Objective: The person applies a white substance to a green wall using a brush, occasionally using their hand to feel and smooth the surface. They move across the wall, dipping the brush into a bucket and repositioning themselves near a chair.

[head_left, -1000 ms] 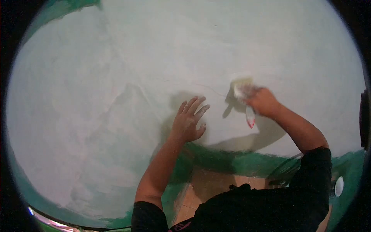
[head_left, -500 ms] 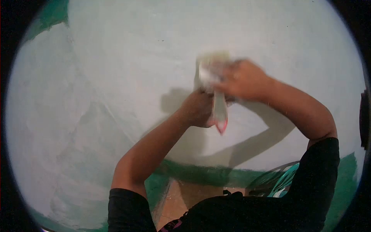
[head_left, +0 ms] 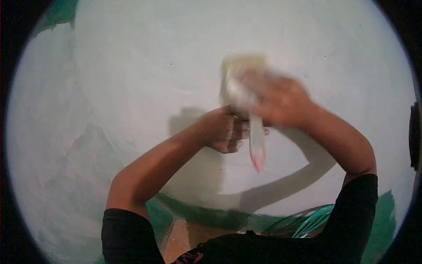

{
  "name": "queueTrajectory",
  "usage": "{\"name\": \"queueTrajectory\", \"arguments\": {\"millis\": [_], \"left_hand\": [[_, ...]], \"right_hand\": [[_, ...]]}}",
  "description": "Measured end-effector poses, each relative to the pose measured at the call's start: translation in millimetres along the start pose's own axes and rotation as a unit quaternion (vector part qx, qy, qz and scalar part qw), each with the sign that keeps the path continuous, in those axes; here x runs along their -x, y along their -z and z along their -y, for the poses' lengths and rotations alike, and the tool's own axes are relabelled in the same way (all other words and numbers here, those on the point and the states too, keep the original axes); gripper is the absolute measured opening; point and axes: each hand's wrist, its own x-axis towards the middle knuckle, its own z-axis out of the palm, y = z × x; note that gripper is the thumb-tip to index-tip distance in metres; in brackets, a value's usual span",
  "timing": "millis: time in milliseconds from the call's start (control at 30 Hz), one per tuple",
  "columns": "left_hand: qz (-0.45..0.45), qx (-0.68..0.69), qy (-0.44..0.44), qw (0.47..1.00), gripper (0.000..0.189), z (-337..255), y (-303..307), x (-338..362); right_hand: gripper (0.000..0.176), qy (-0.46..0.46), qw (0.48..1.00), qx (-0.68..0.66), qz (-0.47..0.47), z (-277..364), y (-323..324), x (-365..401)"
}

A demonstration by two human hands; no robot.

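Paintbrush (head_left: pixel 241 81) in right hand (head_left: pixel 281 103), left hand (head_left: pixel 220 131) close beside, pale wall (head_left: pixel 132 66) around.

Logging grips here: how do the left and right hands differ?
The right hand sits higher than the left hand. The right hand is blurred and grips the paintbrush; the left hand is sharp, curled beside its handle, contact unclear. Both are raised before the pale wall.

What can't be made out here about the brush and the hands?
- Head view, motion blur: whether the brush touches the wall.
- Head view, motion blur: the finger grip of the right hand.
- Head view: whether the left hand touches the brush handle, which covers its fingertips.
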Motion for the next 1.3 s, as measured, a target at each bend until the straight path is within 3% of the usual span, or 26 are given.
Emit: {"name": "queueTrajectory", "arguments": {"millis": [33,67,167,200,233,300,333,400,467,500,600,633,700,733,767,833,900,933,967,1000,1033,1067,1133,1200,1267,1300], "left_hand": [[0.130,0.077,0.095,0.984,0.055,-1.2,4.4,0.7],[0.128,0.079,0.093,0.984,0.055,0.8,0.5,0.9],[-0.146,-0.115,-0.101,0.977,0.066,5.8,-14.8,3.2],[-0.146,-0.112,-0.100,0.978,0.066,5.9,-16.7,4.9],[-0.146,-0.105,-0.099,0.979,0.067,6.5,-18.4,5.5],[-0.139,-0.095,-0.105,0.980,0.068,8.1,-20.5,6.2],[-0.143,-0.093,-0.107,0.979,0.068,9.8,-21.2,7.7],[-0.153,-0.089,-0.114,0.978,0.067,12.2,-22.6,9.6],[-0.137,-0.100,-0.121,0.978,0.066,7.1,-27.6,2.3],[-0.124,-0.113,-0.118,0.979,0.065,1.7,-33.7,-3.1],[-0.094,0.057,-0.086,0.990,0.062,17.7,-50.9,-0.9],[-0.074,0.141,-0.068,0.985,0.061,20.6,-54.1,2.1],[-0.100,0.015,-0.099,0.990,0.061,1.8,-65.0,-8.5],[-0.132,-0.118,-0.125,0.976,0.061,1.4,-55.7,-5.5],[-0.125,-0.091,-0.127,0.980,0.060,1.4,-53.3,-4.5],[-0.131,-0.091,-0.129,0.979,0.060,4.7,-50.5,-3.9],[-0.134,-0.092,-0.126,0.979,0.059,5.6,-50.5,-2.3],[-0.138,-0.107,-0.120,0.977,0.059,4.3,-51.5,-2.3],[-0.141,-0.120,-0.119,0.975,0.058,3.9,-53.1,-1.7],[-0.142,-0.122,-0.122,0.975,0.058,7.4,-55.5,-6.0],[-0.135,-0.045,-0.123,0.982,0.058,13.1,-66.3,-11.9],[-0.129,0.030,-0.123,0.984,0.058,16.9,-74.1,-15.4],[-0.081,0.008,-0.064,0.995,0.056,11.1,-73.2,-15.3],[-0.141,-0.099,-0.135,0.976,0.055,7.7,-61.1,-10.5],[-0.142,-0.123,-0.132,0.973,0.057,9.8,-67.0,-8.7],[-0.148,-0.112,-0.132,0.974,0.058,12.2,-70.5,-10.1]], "right_hand": [[0.028,0.025,0.991,-0.105,0.084,11.4,6.2,-3.6],[0.026,0.049,0.963,-0.208,0.166,16.3,11.6,-8.2],[0.025,-0.128,0.927,-0.272,0.222,-26.6,12.5,-18.8],[0.035,-0.119,0.974,-0.191,0.042,-55.8,3.9,-4.3],[0.025,-0.201,0.944,-0.259,-0.042,-76.9,16.9,-19.1],[0.023,-0.151,0.897,-0.347,-0.227,-115.8,29.5,-42.3],[0.023,-0.214,0.932,-0.114,-0.269,-126.6,37.9,-45.4],[0.027,-0.246,0.941,-0.023,-0.232,-122.5,46.9,-29.6],[0.037,-0.245,0.952,0.088,0.160,-116.7,32.0,34.5],[0.041,-0.147,0.976,0.144,0.068,-58.0,10.0,13.3],[0.040,-0.024,0.970,-0.150,0.191,6.2,12.4,-24.5],[0.040,-0.027,0.969,-0.150,0.193,1.5,9.8,-30.5],[0.037,-0.127,0.947,-0.242,0.168,-11.9,-0.7,-3.1],[0.016,-0.244,0.928,-0.269,0.081,-33.2,4.7,-6.4],[0.011,-0.251,0.950,-0.185,0.008,-66.1,14.5,-7.4],[0.028,-0.276,0.888,-0.300,-0.215,-101.7,20.5,-40.2],[0.029,-0.262,0.903,-0.259,-0.219,-120.8,29.9,-31.3],[0.020,-0.311,0.935,-0.157,0.072,-115.2,31.9,-17.6],[0.015,-0.332,0.872,-0.038,0.357,-103.3,29.5,-5.5],[0.023,-0.163,0.970,0.106,0.143,-41.6,-9.1,-4.4],[0.030,-0.097,0.976,0.071,0.184,-15.0,-13.5,-0.3],[0.041,-0.057,0.991,-0.034,0.115,4.5,-20.3,3.5],[0.037,-0.067,0.971,-0.168,0.155,13.8,-13.4,-12.2],[0.035,-0.207,0.914,-0.325,0.126,-6.8,-22.2,-11.7],[0.033,-0.352,0.907,-0.226,0.048,-58.8,-20.6,-4.4],[0.025,-0.328,0.902,-0.275,-0.054,-69.0,-13.0,-24.0]]}}
